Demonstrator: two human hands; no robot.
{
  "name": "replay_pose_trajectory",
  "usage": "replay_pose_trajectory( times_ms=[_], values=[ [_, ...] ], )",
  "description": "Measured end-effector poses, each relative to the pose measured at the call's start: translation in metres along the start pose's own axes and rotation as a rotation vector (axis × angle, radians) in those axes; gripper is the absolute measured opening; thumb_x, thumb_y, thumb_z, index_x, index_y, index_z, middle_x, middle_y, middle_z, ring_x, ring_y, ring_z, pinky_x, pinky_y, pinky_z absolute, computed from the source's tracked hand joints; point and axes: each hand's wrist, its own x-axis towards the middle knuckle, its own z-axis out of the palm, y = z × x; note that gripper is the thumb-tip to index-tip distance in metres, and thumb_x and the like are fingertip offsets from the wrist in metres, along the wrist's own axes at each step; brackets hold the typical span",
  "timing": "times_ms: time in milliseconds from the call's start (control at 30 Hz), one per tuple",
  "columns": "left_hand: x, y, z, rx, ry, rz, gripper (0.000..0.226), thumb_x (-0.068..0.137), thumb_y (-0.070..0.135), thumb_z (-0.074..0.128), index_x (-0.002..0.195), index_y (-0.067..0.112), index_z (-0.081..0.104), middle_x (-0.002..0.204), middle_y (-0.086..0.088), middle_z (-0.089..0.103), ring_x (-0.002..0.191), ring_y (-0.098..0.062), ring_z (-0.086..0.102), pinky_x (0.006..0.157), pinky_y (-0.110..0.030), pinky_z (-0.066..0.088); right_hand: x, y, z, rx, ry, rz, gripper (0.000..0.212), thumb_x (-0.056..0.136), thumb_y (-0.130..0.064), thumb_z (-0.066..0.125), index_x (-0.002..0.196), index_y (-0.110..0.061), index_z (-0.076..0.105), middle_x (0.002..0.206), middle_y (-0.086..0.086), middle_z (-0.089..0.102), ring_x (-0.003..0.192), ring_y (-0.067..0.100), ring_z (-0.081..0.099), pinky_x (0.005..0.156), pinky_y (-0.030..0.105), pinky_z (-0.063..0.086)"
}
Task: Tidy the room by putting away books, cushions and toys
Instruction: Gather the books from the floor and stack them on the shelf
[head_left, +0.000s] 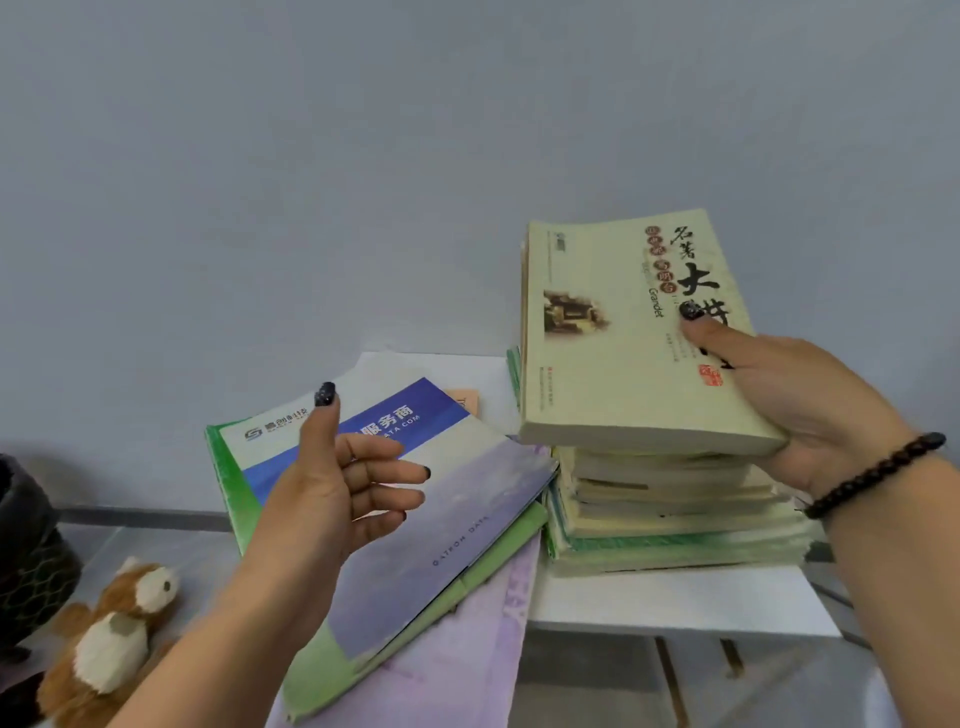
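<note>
Right hand (810, 405): grips the pale yellow book (628, 332) by its right edge, thumb pressed on the cover, fingers curled underneath; a dark bead bracelet (878, 475) sits on the wrist.
Pale yellow book: lies flat, slightly tilted, on top of the book stack (670, 514); whether it rests fully on the stack or is lifted just above it cannot be told.
Book stack: a pile of worn yellowish and green-edged books on the white surface (685, 603), against the grey wall (363, 156).
Left hand (332, 483): hovers left of the book stack, holding nothing, fingers relaxed and loosely spread, thumb pointing up, above the blue-and-white booklet (467, 499).
Blue-and-white booklet: lies left of the book stack, its right corner just beside the stack's base, on top of a green folder (322, 670).
Green folder: left of the book stack, on a lilac cloth (467, 665) that hangs over the surface's edge.
Plush toy (109, 639): brown and white, far left of the book stack, low down.
Dark mesh container (31, 545): at the left frame edge, just above the plush toy.
</note>
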Motion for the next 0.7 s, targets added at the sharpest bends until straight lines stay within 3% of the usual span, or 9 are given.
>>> replay_pose_trajectory(
  times_ms=[167, 333, 400, 500, 567, 633, 700],
  values=[
    [0.003, -0.008, 0.010, 0.058, -0.045, -0.003, 0.064, 0.096, 0.059, 0.029, 0.084, 0.006, 0.063, 0.069, -0.012, 0.072, 0.050, -0.017, 0.064, 0.059, -0.034, 0.046, 0.012, 0.014, -0.005, -0.105, 0.048, 0.093, 0.021, 0.087, -0.022, 0.068, 0.092, -0.002, 0.070, 0.092, 0.011, 0.076, 0.087, 0.027, 0.071, 0.089, 0.044, 0.054],
    [0.006, -0.009, 0.016, 0.059, -0.018, 0.011, 0.061, 0.097, 0.057, 0.032, 0.084, 0.007, 0.064, 0.073, -0.012, 0.073, 0.055, -0.017, 0.066, 0.061, -0.034, 0.047, 0.011, 0.013, -0.007, -0.169, 0.078, 0.075, 0.016, 0.087, -0.017, 0.069, 0.089, -0.001, 0.068, 0.082, 0.009, 0.076, 0.066, 0.019, 0.071, 0.068, 0.033, 0.057],
    [0.006, -0.007, 0.015, 0.056, 0.002, 0.008, 0.060, 0.097, 0.057, 0.033, 0.084, 0.008, 0.064, 0.074, -0.011, 0.073, 0.056, -0.017, 0.066, 0.062, -0.033, 0.047, 0.011, 0.013, -0.008, -0.242, 0.121, 0.029, 0.022, 0.087, -0.019, 0.071, 0.102, -0.003, 0.068, 0.090, 0.007, 0.075, 0.076, 0.020, 0.071, 0.074, 0.036, 0.057],
    [0.006, -0.004, 0.011, 0.055, 0.034, 0.011, 0.057, 0.098, 0.055, 0.034, 0.086, 0.008, 0.064, 0.075, -0.010, 0.074, 0.056, -0.016, 0.066, 0.062, -0.033, 0.048, 0.010, 0.011, -0.012, -0.488, 0.266, -0.058, 0.054, 0.086, -0.027, 0.071, 0.134, -0.012, 0.052, 0.126, 0.006, 0.060, 0.101, 0.021, 0.063, 0.090, 0.040, 0.051],
    [0.005, -0.001, 0.007, 0.056, 0.053, 0.013, 0.052, 0.099, 0.051, 0.036, 0.086, 0.009, 0.064, 0.074, -0.009, 0.074, 0.055, -0.015, 0.066, 0.062, -0.032, 0.047, -0.002, 0.012, -0.005, -0.727, 0.451, -0.250, 0.051, 0.086, -0.028, 0.069, 0.133, -0.015, 0.052, 0.138, 0.008, 0.047, 0.115, 0.024, 0.050, 0.094, 0.036, 0.042],
    [0.003, 0.000, 0.002, 0.079, 0.066, 0.014, 0.042, 0.100, 0.041, 0.041, 0.085, 0.010, 0.064, 0.073, -0.007, 0.074, 0.055, -0.014, 0.065, 0.061, -0.031, 0.047, -0.024, 0.020, 0.018, -0.816, 0.586, -0.730, 0.034, 0.086, -0.016, 0.065, 0.120, -0.012, 0.059, 0.131, 0.012, 0.048, 0.122, 0.027, 0.043, 0.102, 0.034, 0.033],
    [0.000, 0.000, -0.003, 0.115, 0.069, 0.019, 0.028, 0.099, 0.027, 0.046, 0.087, 0.009, 0.064, 0.071, -0.006, 0.073, 0.055, -0.014, 0.064, 0.060, -0.030, 0.046, -0.051, 0.043, 0.054, -0.715, 0.381, -1.129, 0.020, 0.082, -0.006, 0.060, 0.102, -0.006, 0.064, 0.113, 0.012, 0.059, 0.114, 0.023, 0.051, 0.102, 0.028, 0.036]
  ],
)
